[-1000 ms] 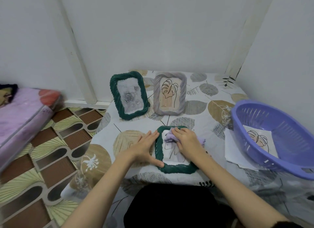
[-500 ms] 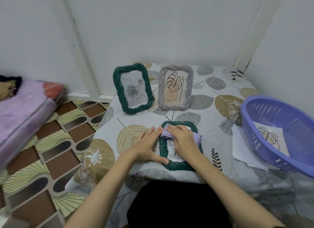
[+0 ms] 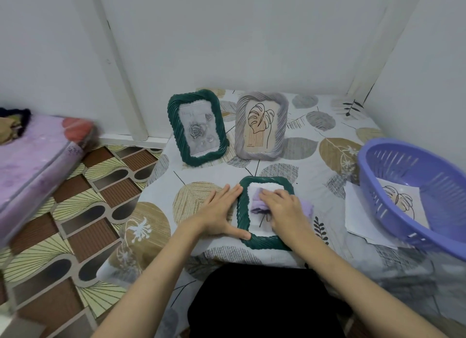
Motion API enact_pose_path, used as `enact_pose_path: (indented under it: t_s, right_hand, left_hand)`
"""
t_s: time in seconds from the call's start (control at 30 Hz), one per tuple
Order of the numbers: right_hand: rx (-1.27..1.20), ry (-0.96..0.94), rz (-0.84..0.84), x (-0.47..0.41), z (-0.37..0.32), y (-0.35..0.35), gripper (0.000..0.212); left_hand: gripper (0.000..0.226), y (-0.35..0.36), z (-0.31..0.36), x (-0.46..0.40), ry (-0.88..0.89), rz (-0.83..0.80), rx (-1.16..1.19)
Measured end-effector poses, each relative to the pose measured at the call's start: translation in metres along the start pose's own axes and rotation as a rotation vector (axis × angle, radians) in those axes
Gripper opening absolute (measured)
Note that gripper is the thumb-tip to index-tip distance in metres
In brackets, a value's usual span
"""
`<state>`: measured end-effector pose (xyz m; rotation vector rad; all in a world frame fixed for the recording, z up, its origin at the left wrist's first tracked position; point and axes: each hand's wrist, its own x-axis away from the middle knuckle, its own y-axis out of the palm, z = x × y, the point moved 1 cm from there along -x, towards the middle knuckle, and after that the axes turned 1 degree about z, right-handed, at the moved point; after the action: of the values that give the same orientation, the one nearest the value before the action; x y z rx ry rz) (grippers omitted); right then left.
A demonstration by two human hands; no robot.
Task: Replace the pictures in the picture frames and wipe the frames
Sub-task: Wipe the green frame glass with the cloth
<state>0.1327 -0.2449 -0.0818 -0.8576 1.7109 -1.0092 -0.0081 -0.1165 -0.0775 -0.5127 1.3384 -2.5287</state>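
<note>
Nearest, the left hand [image 3: 219,212] lies flat, bracing the dark green rope-edged frame [image 3: 262,244] lying lengthwise away from the person on the leaf-print cloth [image 3: 297,161], while the right hand [image 3: 283,209] presses a lilac cloth [image 3: 259,203] on its glass (wiping step; next probably the border), beyond which two upright frames [image 3: 198,128] stand.

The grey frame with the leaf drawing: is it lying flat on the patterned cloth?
No: the grey frame stands upright beside the upright green frame, while only the other green frame lies flat under the hands.
</note>
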Motion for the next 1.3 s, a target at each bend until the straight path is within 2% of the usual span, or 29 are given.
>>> enact_pose_path:
  t_s: [0.1, 0.17, 0.3, 0.37, 0.43, 0.6, 0.7, 0.8, 0.87, 0.93, 1.0, 1.1, 1.17, 1.23, 1.3]
  right_hand:
    - [-0.002, 0.174, 0.029, -0.014, 0.007, -0.001, 0.054]
    - [-0.080, 0.179, -0.027, -0.026, 0.003, 0.008, 0.051]
    - [-0.208, -0.095, -0.139, 0.000, 0.000, 0.006, 0.050]
    - [-0.158, -0.251, -0.054, 0.025, 0.015, -0.002, 0.051]
    - [-0.079, -0.318, 0.008, 0.029, 0.028, -0.007, 0.050]
    - [-0.066, -0.107, 0.022, -0.006, 0.007, 0.001, 0.055]
    - [-0.120, -0.213, -0.003, 0.020, 0.003, 0.005, 0.054]
    - [-0.102, -0.331, 0.005, 0.046, 0.028, -0.006, 0.058]
    - [-0.036, -0.273, 0.039, 0.036, 0.038, -0.012, 0.054]
    - [0.006, -0.168, 0.064, 0.018, 0.033, -0.014, 0.041]
    - [-0.006, -0.162, 0.082, 0.013, 0.013, -0.008, 0.037]
    - [-0.048, -0.296, 0.066, 0.037, 0.002, 0.000, 0.050]
    - [-0.028, -0.360, 0.074, 0.054, 0.016, -0.009, 0.048]
    - [0.029, -0.336, 0.085, 0.054, 0.036, -0.020, 0.051]
    - [0.070, -0.227, 0.084, 0.040, 0.044, -0.023, 0.054]
  left_hand:
    - [0.117, -0.001, 0.001, 0.001, 0.003, 0.000, 0.010]
    - [0.116, -0.002, 0.003, 0.002, 0.001, 0.000, 0.010]
    - [0.116, -0.001, 0.003, 0.003, -0.003, 0.000, 0.008]
    - [0.116, -0.001, 0.002, 0.002, -0.005, -0.004, 0.006]
    - [0.117, -0.001, 0.001, 0.002, -0.007, -0.008, 0.001]
    - [0.116, -0.001, 0.001, 0.002, -0.009, -0.007, 0.005]
    - [0.116, -0.002, 0.002, 0.002, -0.009, -0.008, 0.011]
    - [0.116, -0.001, 0.003, 0.003, -0.005, -0.011, 0.019]
    - [0.116, -0.002, 0.003, 0.003, -0.007, -0.012, 0.023]
    - [0.115, -0.003, 0.005, 0.004, -0.011, -0.013, 0.023]
    - [0.115, -0.003, 0.006, 0.004, -0.013, -0.011, 0.020]
    - [0.116, -0.001, 0.002, 0.002, -0.016, 0.000, 0.023]
    - [0.116, -0.001, 0.002, 0.003, -0.016, -0.001, 0.030]
    - [0.115, -0.003, 0.006, 0.004, -0.026, -0.016, 0.052]
    - [0.114, -0.004, 0.008, 0.005, -0.043, -0.033, 0.077]
